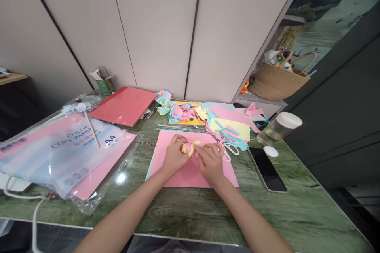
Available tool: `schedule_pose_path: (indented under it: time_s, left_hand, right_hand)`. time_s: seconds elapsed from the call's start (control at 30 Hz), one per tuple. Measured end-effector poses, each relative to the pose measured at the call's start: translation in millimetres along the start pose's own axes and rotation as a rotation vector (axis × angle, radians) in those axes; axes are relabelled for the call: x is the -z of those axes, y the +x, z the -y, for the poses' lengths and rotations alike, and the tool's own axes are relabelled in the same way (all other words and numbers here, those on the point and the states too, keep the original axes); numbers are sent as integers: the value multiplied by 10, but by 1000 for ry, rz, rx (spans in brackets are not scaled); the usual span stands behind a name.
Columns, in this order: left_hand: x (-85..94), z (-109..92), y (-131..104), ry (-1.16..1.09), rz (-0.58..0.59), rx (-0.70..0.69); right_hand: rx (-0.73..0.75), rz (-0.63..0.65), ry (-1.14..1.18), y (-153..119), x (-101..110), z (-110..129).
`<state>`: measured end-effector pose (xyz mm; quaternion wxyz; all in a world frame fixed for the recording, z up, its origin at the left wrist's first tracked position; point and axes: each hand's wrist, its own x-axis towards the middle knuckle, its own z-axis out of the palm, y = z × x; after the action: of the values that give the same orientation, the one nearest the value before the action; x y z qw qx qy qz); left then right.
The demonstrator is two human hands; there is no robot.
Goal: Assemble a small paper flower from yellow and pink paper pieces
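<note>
My left hand (pixel 175 153) is closed around a small yellow and pink paper flower (pixel 188 148), above the middle of a pink paper sheet (pixel 190 176). From the right, my right hand (pixel 211 162) touches the flower's edge with its index finger, its other fingers bent. Just past my right hand lie white-handled scissors (pixel 232 149), partly over blue paper scraps. Beyond the sheet, several pink, blue and yellow paper flowers (pixel 176 113) sit in a group.
A plastic pack of colour paper (pixel 80 146) and a red folder (pixel 123 104) cover the left side. On the right are a phone (pixel 267 170), a clear jar with a white lid (pixel 277 128) and a white round cap (pixel 270 151). Paper scraps (pixel 234 116) lie at the back.
</note>
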<state>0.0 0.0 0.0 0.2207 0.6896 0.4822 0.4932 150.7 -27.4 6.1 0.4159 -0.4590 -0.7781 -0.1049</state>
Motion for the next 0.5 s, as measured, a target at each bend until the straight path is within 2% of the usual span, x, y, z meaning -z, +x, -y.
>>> schedule_pose_path:
  time_s: [0.2,0.5]
  left_hand:
    - [41,-30,12,54,-72,-78]
    - [47,-52,-9,54,-110,-125]
  right_hand:
    - [-54,-20,29,-18,-13,55]
    - [52,-98,-31,-14,9,59]
